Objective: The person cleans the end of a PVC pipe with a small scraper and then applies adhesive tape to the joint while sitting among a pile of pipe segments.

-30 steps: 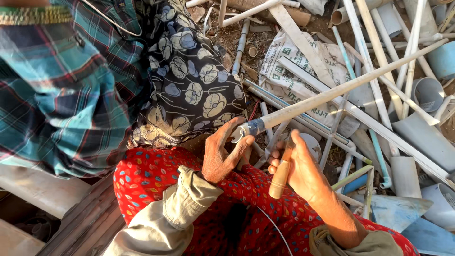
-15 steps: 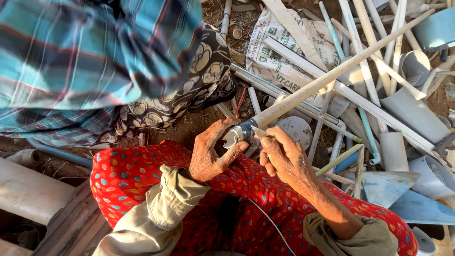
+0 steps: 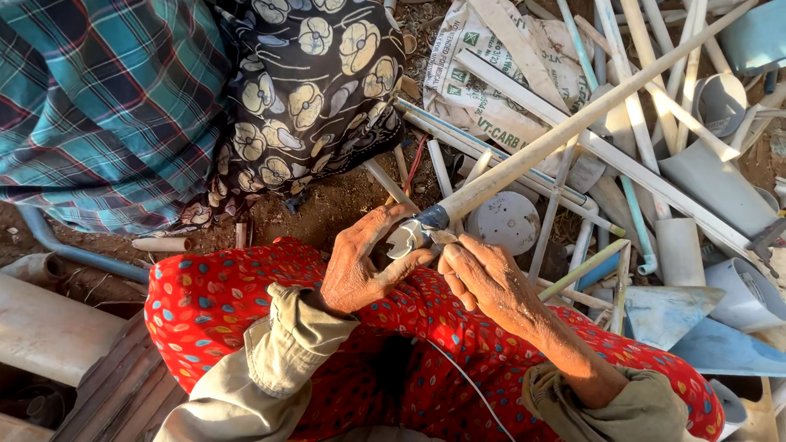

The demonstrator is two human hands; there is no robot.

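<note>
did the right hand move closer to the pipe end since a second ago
Yes. The right hand moved up to the fitting on the long pipe, meeting the left hand.

Our left hand [image 3: 360, 270] and right hand [image 3: 483, 278] meet at the pipe [image 3: 565, 131] end above our lap; the scrap pile [image 3: 679, 164] lies right.

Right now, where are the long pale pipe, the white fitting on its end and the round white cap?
long pale pipe [image 3: 565, 135], head view, mid shaft.
white fitting [image 3: 403, 239], head view, its open end.
round white cap [image 3: 508, 219], head view, flat top.
</note>
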